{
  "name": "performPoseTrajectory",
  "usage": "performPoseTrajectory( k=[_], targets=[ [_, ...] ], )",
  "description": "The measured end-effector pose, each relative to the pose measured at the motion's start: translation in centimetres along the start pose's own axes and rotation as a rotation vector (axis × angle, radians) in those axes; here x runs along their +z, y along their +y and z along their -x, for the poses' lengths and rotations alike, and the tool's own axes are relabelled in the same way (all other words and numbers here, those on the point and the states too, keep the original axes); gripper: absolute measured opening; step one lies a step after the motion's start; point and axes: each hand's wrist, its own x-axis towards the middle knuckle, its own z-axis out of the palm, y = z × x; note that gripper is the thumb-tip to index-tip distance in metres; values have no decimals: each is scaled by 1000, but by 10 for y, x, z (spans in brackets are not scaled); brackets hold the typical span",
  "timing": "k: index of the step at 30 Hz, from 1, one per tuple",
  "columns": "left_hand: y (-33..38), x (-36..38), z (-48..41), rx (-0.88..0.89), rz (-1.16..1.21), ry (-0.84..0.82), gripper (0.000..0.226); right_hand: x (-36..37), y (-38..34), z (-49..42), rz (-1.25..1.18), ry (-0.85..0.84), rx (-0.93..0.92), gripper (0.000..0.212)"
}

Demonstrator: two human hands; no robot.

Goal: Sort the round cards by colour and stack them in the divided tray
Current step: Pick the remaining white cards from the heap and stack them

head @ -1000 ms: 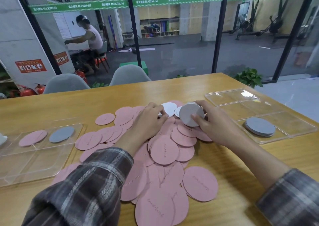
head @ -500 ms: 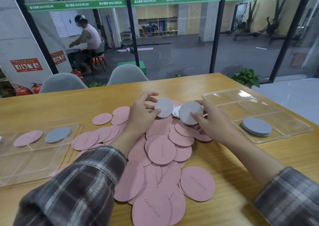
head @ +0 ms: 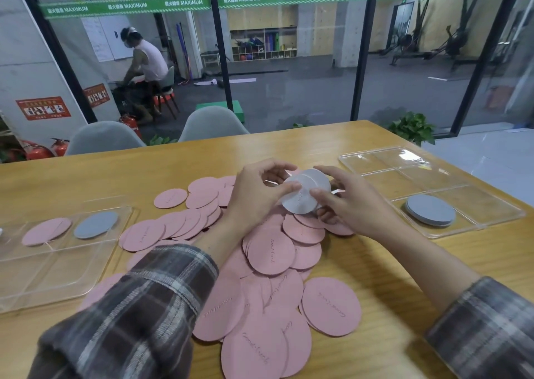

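Observation:
A heap of pink round cards (head: 270, 253) covers the middle of the wooden table. Above its far end both hands hold a small stack of grey-white round cards (head: 300, 198). My left hand (head: 257, 193) pinches the stack's left edge with thumb and fingers. Opposite it, my right hand (head: 351, 205) grips the right edge. On the right, a clear divided tray (head: 488, 205) holds a stack of grey cards (head: 430, 209) in a near compartment. A second clear tray (head: 57, 266) on the left holds one pink card (head: 46, 230) and one grey card (head: 96, 224).
Two grey chairs (head: 212, 124) stand at the table's far edge, in front of a glass wall. A potted plant (head: 413, 127) sits past the far right corner. A person sits behind the glass at the far left. Bare wood lies in front of the right tray.
My left hand brought its grey-white card rightward onto the card in my right hand. Both hands now hold the cards together above the heap.

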Motion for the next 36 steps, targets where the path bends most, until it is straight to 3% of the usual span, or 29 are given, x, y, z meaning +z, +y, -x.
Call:
performPoseTrajectory(
  k=[4,12,14,18,22,27,31,36],
  targets=[
    [2,6,2,41,-29,67,29,1,-1,0,-30,-19,2,43],
    [-5,15,1,93,-161,64,14,-7,4,-2,191,59,-73,34],
    [-13,15,2,83,-249,-13,20,-13,7,-6,249,98,-66,35],
    [-16,15,5,60,-457,-322,45,-28,11,-9,329,158,-55,36],
    [-11,14,6,39,-607,-485,44,-35,15,-10,373,183,2,39],
    [-10,12,6,102,-672,-421,34,-38,19,-12,389,199,14,42],
    [-16,12,6,101,-678,-307,43,-38,20,-12,407,220,23,43],
    [-17,14,4,28,-479,-202,23,-36,21,-9,397,206,31,46]
  ],
)
